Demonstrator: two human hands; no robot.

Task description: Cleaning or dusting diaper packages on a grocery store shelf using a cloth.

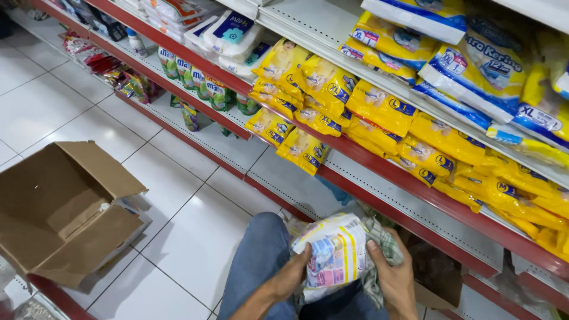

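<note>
Head view looks down on two bare hands at six o'clock, both closed on one soft white package (pixel 333 256) with pink, blue and yellow print. Left hand (pixel 294 274) curls its fingers round the package's near edge from seven o'clock; right hand (pixel 393 277) clamps the far side, its grip also pinching a checked cloth (pixel 382 246) against the wrapper. Neither hand is open; the package sits between them, just above a knee in blue jeans (pixel 261 255). Outward at three o'clock runs a red-edged white shelf (pixel 379 195) carrying yellow pillow-shaped packs (pixel 379 106) with round blue size badges, too many and too overlapped to count exactly, though well over a dozen show. Above them at one o'clock lie blue-and-yellow packs (pixel 474 71), about five in view. At twelve o'clock sit three or so white-and-blue packs (pixel 231 35), with a row of about five small green packs (pixel 201 83) below. At nine o'clock one open brown cardboard box (pixel 59 207) rests on the white tiled floor (pixel 189 237), flaps spread. Red packets (pixel 89 53) lie at eleven o'clock, blurred.
</note>
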